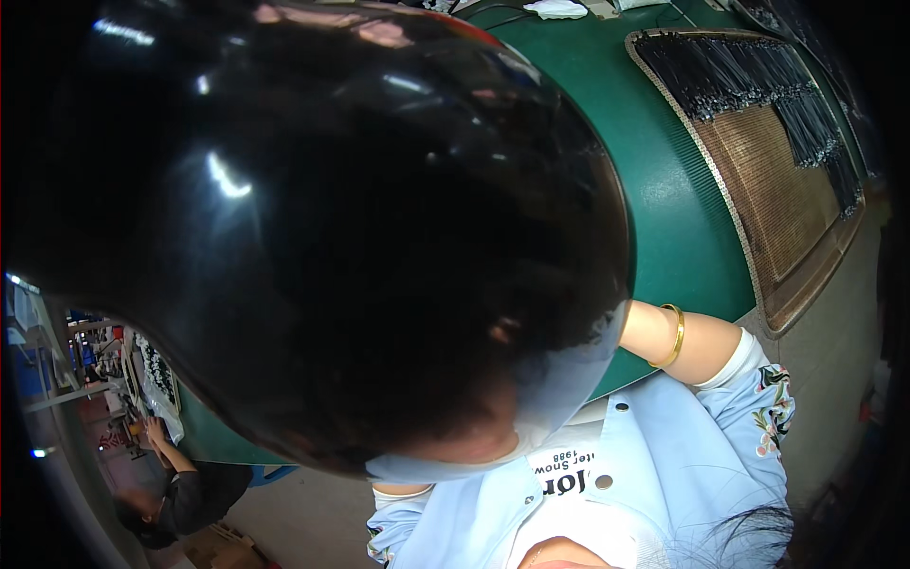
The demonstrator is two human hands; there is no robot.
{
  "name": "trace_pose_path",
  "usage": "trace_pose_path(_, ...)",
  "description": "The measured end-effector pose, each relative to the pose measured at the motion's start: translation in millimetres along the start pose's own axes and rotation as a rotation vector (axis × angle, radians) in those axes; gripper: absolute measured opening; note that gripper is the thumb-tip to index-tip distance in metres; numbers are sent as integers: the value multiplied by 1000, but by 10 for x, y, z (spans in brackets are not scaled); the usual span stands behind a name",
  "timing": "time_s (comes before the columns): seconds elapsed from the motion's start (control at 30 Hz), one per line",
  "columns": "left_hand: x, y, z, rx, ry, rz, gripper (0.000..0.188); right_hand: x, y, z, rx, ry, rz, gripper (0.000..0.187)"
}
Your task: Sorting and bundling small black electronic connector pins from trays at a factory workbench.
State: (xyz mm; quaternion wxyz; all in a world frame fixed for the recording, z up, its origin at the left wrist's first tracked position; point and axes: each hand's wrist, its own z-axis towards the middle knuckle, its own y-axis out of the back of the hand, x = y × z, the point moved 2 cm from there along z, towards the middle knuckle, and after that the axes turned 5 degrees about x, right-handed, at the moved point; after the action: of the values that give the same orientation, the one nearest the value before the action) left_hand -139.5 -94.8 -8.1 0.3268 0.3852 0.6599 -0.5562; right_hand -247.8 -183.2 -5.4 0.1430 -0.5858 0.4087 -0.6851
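Behind the big glossy black shape (322, 218) filling most of the view, both your hands are hidden, so their grip cannot be told. Your right forearm with its gold bangle (674, 336) reaches under it, over the green table (664, 190); well beyond lies a woven tray (777, 180) of black strips (730, 71).

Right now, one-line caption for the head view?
Dark visor blocks most; right forearm with gold bangle by green table; hands hidden.

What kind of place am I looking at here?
Probably a factory or assembly workshop: a long green work table, a woven tray with rows of thin black parts, and another worker at a neighbouring station.
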Motion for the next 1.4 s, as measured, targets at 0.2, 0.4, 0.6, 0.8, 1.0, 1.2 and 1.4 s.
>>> trace_pose_path(0.2,-7,-24,-20,-4,-25,72,35,-12,-11,5,74,33,-3,27)
trace_pose_path(0.4,25,-101,2,107,102,262,28,35,-9,31,30,102,-185,39)
trace_pose_path(0.6,28,-155,-41,83,93,110,42,-21,-26,110,-13,102,-192,19)
trace_pose_path(0.8,11,-146,-31,107,76,122,54,53,44,-13,4,24,-161,22)
trace_pose_path(1.0,-6,-128,-59,119,102,138,50,58,-112,-37,-81,-55,44,30)
trace_pose_path(1.2,40,-27,-52,77,46,323,31,35,-49,6,92,-133,48,25)
trace_pose_path(1.4,-142,320,-264,-187,-99,783,37,94,-27,30,185,221,-365,10)
